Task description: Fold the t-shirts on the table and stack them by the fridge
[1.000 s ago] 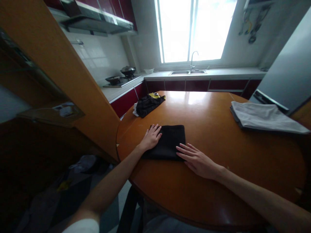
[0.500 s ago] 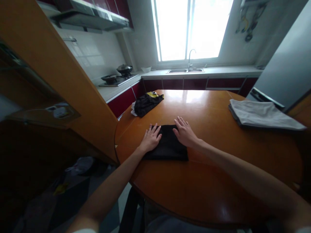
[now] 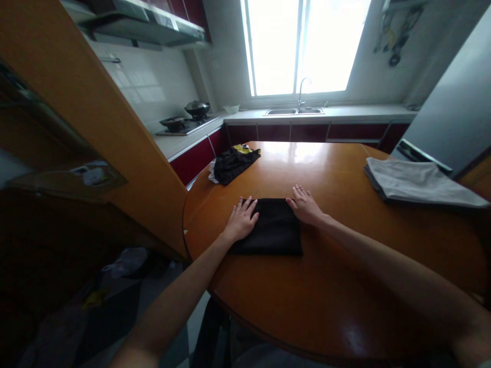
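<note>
Head-worn camera, above near edge of wooden table (image 3: 345, 301), looks forward and down; from frame centre, black cloth (image 3: 273, 232) close at 5 o'clock, window (image 3: 326, 46) far at 1, range hood (image 3: 153, 31) at 11.

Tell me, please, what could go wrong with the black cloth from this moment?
The right hand is at the far right corner of the black cloth; a sideways push could skew that corner. The left hand lies flat on its left side, so a careless move might wrinkle it. The table looks glossy, so the cloth may slide.
</note>
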`<act>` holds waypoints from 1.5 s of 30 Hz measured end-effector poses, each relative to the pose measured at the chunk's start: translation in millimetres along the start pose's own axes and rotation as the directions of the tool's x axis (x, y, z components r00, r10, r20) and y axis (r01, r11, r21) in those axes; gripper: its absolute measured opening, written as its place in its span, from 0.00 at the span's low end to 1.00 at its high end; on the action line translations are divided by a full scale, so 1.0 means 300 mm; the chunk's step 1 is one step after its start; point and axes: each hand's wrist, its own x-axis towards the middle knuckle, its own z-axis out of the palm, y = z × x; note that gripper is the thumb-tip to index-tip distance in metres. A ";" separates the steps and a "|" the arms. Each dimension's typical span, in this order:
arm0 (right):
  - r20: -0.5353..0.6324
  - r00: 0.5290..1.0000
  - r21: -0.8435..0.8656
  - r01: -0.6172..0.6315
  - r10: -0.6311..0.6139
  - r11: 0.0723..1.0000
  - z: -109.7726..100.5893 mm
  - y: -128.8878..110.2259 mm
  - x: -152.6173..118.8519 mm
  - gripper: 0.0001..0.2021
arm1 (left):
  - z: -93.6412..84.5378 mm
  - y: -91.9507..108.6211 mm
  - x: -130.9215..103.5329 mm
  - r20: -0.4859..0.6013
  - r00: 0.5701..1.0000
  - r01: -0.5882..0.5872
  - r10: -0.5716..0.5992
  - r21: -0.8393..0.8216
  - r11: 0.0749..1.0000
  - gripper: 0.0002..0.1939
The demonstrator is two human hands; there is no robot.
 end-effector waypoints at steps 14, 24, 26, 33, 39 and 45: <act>0.096 0.856 0.011 0.509 -0.508 0.861 0.028 -0.169 -0.312 0.28 | 0.008 -0.004 0.002 -0.030 1.000 -0.003 0.005 0.044 0.999 0.31; 0.192 0.828 0.200 0.493 -0.528 0.847 -0.034 -0.092 -0.329 0.30 | 0.005 -0.005 0.004 -0.028 1.000 -0.004 0.005 0.035 0.999 0.30; 0.132 0.876 0.194 0.436 -0.464 0.879 -0.051 -0.080 -0.282 0.30 | 0.007 -0.006 0.005 -0.035 0.999 -0.005 0.006 0.035 0.999 0.30; -0.015 0.956 0.036 0.294 -0.294 0.955 0.012 -0.152 -0.082 0.32 | 0.005 -0.008 0.007 -0.019 1.000 -0.009 0.010 0.038 0.999 0.31; 0.103 0.927 0.042 0.359 -0.362 0.932 0.103 -0.214 -0.048 0.36 | -0.001 -0.003 0.002 -0.014 1.000 -0.012 0.012 0.063 0.998 0.32; 0.126 0.965 -0.014 0.236 -0.232 0.972 0.071 -0.086 -0.045 0.37 | -0.002 -0.002 0.000 -0.024 1.000 -0.006 0.007 0.055 0.998 0.31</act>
